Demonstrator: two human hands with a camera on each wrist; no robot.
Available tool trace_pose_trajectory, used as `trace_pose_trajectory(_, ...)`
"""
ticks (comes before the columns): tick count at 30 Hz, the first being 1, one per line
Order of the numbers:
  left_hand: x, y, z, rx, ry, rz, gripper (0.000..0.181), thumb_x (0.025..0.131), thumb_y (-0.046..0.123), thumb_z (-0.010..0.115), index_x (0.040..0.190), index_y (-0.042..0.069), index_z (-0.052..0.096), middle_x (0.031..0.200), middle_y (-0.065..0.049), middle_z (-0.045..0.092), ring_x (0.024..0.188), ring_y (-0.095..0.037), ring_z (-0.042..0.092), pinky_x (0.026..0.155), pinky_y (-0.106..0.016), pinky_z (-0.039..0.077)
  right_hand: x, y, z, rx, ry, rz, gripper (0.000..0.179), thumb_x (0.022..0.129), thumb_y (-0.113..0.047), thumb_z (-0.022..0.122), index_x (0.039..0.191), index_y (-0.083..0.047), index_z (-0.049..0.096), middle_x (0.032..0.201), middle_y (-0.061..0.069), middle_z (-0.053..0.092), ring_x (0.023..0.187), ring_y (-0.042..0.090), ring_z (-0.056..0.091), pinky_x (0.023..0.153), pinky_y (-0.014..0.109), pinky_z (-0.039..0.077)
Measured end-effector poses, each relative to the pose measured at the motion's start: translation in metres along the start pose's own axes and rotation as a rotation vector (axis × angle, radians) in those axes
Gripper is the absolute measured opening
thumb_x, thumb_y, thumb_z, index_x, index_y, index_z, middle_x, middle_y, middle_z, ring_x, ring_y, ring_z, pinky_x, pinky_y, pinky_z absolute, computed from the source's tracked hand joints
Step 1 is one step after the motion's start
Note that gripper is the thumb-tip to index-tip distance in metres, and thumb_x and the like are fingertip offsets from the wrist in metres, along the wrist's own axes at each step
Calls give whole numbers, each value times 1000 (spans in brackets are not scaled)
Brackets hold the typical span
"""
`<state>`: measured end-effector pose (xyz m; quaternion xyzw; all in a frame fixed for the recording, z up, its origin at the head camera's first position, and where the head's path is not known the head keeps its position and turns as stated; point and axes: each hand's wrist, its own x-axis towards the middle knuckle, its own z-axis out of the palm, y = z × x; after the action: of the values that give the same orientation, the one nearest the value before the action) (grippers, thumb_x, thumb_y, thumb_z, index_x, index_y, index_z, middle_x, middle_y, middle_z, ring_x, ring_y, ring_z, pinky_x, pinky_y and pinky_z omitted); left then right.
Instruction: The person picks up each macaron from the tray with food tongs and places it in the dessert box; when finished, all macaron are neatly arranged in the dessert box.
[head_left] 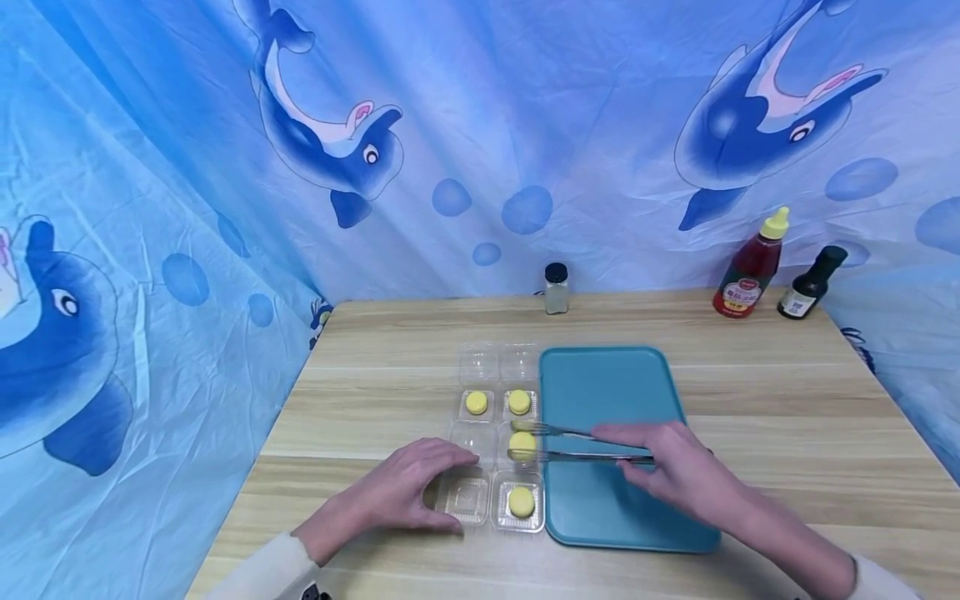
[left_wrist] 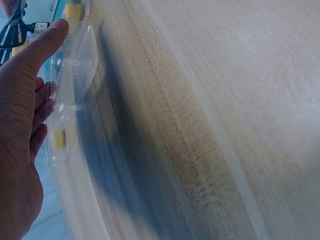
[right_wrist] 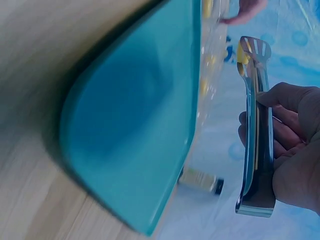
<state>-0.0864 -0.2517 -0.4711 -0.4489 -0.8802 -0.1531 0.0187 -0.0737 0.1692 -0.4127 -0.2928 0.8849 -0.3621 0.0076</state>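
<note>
My right hand (head_left: 671,467) grips metal tongs (right_wrist: 257,130) over the blue tray. A yellow macaron (head_left: 522,446) sits between the tong tips, above the clear plastic boxes. At the left side of these boxes is my left hand (head_left: 420,487), fingers and thumb spread around the near-left box (head_left: 467,498); its thumb (left_wrist: 47,42) reaches the plastic edge. That box holds no macaron, while the one beside it holds a yellow macaron (head_left: 521,502). Two more macarons lie in the farther boxes, one on the left (head_left: 476,402), one on the right (head_left: 519,402). The lids stand folded back.
The blue tray (head_left: 607,383) lies right of the boxes on the wooden table (head_left: 375,367). At the back stand a small black-capped jar (head_left: 557,289), a red sauce bottle (head_left: 750,271) and a dark bottle (head_left: 813,283). A dolphin-print curtain (head_left: 600,100) hangs behind.
</note>
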Motion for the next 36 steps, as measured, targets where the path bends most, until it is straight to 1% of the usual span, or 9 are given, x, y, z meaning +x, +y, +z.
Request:
trace_pose_trajectory(5, 2, -1, 0, -18, -6, -6, 90, 79, 66, 86, 149, 18, 58, 146, 6, 63, 135, -15, 58, 117, -46, 47, 3, -10, 12, -22, -33, -82, 51, 86, 5, 83, 133, -13, 76, 130, 2, 75, 121, 27, 70, 86, 39, 65)
trace_pose_trajectory(7, 2, -1, 0, -20, -6, -5, 91, 78, 66, 86, 149, 18, 58, 147, 4, 63, 135, -16, 58, 117, -46, 47, 5, -13, 17, -21, -43, -103, 51, 87, 4, 83, 134, -13, 75, 131, 2, 75, 121, 26, 70, 82, 34, 65)
trace_pose_trajectory(9, 3, -2, 0, -19, -4, -2, 91, 78, 66, 86, 149, 17, 58, 146, 3, 63, 135, -17, 58, 116, -47, 47, 7, -16, 21, -6, -53, -112, 51, 87, 5, 81, 134, -12, 75, 131, 3, 74, 121, 27, 70, 71, 26, 63)
trace_pose_trajectory(12, 3, -2, 0, -14, -2, 1, 91, 78, 66, 86, 149, 16, 58, 146, 2, 64, 135, -17, 59, 116, -47, 48, 10, -19, 28, 28, -70, -111, 50, 88, 6, 79, 134, -11, 75, 132, 7, 74, 113, 23, 72, 52, 17, 51)
trace_pose_trajectory(16, 2, -2, 0, -12, -2, -3, 92, 79, 67, 85, 149, 15, 58, 146, 2, 64, 134, -19, 59, 115, -48, 49, 14, -22, 37, 45, -89, -125, 50, 88, 5, 78, 135, -11, 74, 133, 8, 73, 105, 14, 71, 47, 15, 46)
trace_pose_trajectory(22, 2, -1, -1, -20, -12, -12, 92, 78, 68, 85, 150, 17, 57, 147, 3, 63, 135, -18, 58, 116, -49, 48, 18, -24, 51, 15, -66, -243, 49, 86, 8, 77, 133, -5, 74, 131, 10, 74, 108, 15, 71, 62, 15, 52)
trace_pose_trajectory(29, 1, -1, -1, -33, -1, -6, 92, 77, 68, 86, 148, 16, 58, 145, 6, 63, 134, -17, 59, 115, -47, 48, 22, -29, 63, -9, -89, -231, 48, 85, 8, 77, 132, -2, 74, 130, 8, 75, 119, 25, 71, 85, 33, 65)
trace_pose_trajectory(33, 1, -2, 0, -33, 6, 2, 92, 77, 68, 86, 147, 16, 59, 145, 6, 63, 133, -16, 59, 115, -47, 49, 24, -31, 68, -8, -87, -226, 47, 84, 9, 77, 129, -2, 75, 128, 8, 76, 111, 19, 73, 80, 26, 63)
trace_pose_trajectory(36, 1, -3, 0, -35, 14, 11, 92, 77, 67, 87, 146, 15, 59, 145, 6, 63, 133, -17, 59, 114, -47, 49, 25, -32, 71, 20, -94, -214, 47, 84, 9, 75, 129, -3, 76, 127, 10, 75, 90, 9, 71, 64, 17, 55)
